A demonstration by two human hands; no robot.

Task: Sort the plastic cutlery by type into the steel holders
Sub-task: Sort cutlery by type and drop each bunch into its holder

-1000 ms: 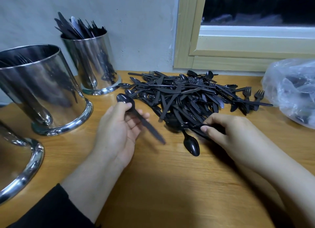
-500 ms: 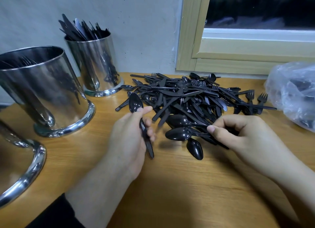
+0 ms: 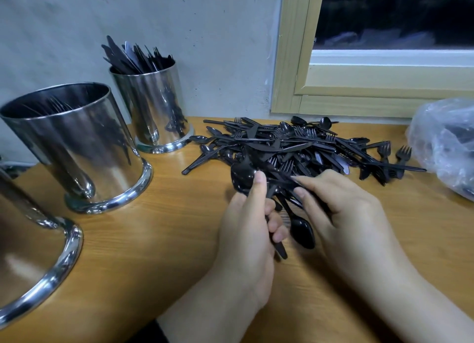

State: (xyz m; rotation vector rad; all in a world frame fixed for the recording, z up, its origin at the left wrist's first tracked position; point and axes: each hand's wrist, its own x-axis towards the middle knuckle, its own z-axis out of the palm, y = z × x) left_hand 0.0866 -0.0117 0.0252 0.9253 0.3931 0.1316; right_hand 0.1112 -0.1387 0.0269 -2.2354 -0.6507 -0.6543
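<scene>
A: Where does the loose spoon [image 3: 302,232] lie from the pile [image 3: 295,147]?

B: On the near side of the pile, on the bare table [image 3: 159,230], its bowl toward the person and its handle running back up into the pile. It sits between the 2 hands.

A: And the hands?

B: The left hand [image 3: 250,230] has its fingers curled round a held spoon [image 3: 242,180], thumb pressed just under the bowl, handle poking out below the fist. The right hand [image 3: 343,209] reaches into the pile's near edge, fingers bent onto black handles; exactly what it pinches cannot be told.

A: Which hand is nearer the loose spoon?

B: Both are just beside it; the right hand's fingers appear closer to its handle.

A: And the holders?

B: 3 steel holders stand left of the pile: the knife holder [image 3: 156,106] nearest it, the fork holder [image 3: 74,147] closer to the person, and the nearest holder [image 3: 33,260].
</scene>
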